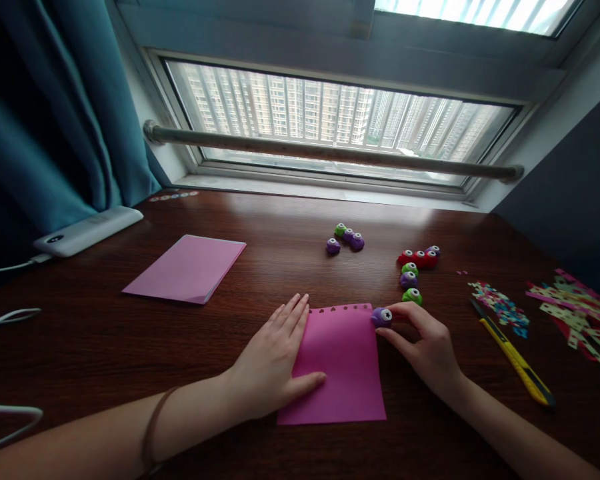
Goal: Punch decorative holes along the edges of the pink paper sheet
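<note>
A bright pink sheet of paper (343, 373) lies on the dark wooden desk, with a row of small punched holes along its far edge. My left hand (277, 363) rests flat on the sheet's left side, fingers stretched out and thumb spread. Between the thumb and fingers of my right hand (425, 340) is a small purple craft punch (381, 317) with a star mark on its white button. It sits at the sheet's far right corner. More punches in red (419, 259), green (412, 297) and purple (333, 246) stand beyond the sheet.
To the left lies a stack of pink paper (187, 268); a white phone-like device (90, 230) with a cable is behind it. On the right are a yellow utility knife (517, 363), a pile of paper confetti (503, 308) and punched paper strips (580, 313). A window backs the desk.
</note>
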The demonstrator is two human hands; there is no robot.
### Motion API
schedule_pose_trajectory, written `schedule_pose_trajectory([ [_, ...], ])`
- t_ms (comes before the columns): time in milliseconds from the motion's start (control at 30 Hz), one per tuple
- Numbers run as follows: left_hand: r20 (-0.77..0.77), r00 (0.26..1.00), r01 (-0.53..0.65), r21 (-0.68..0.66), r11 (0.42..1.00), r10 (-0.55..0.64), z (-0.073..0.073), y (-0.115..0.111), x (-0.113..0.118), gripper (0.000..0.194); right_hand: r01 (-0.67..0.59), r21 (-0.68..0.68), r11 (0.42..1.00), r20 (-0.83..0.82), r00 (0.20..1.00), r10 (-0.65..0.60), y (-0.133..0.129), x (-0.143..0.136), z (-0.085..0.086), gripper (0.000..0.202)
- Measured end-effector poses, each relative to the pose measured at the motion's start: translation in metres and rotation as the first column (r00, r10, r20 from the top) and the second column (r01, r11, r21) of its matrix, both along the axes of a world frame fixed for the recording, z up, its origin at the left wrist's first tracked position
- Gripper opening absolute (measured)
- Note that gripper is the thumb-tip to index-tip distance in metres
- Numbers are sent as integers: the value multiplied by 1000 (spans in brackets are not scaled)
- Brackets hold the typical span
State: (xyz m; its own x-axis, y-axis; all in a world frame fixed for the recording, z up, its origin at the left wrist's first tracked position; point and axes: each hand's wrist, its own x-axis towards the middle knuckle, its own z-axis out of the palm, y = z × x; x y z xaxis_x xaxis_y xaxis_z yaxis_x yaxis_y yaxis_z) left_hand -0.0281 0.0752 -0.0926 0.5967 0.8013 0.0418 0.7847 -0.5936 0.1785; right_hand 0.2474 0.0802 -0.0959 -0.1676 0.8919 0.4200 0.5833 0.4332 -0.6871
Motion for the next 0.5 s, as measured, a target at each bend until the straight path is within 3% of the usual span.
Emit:
schedule_pose_trajectory([
  [500,-1,1000,-22,18,1000,22,-1,-1,0,96,-11,-18,1000,159,987,14,2,2,-3,19],
])
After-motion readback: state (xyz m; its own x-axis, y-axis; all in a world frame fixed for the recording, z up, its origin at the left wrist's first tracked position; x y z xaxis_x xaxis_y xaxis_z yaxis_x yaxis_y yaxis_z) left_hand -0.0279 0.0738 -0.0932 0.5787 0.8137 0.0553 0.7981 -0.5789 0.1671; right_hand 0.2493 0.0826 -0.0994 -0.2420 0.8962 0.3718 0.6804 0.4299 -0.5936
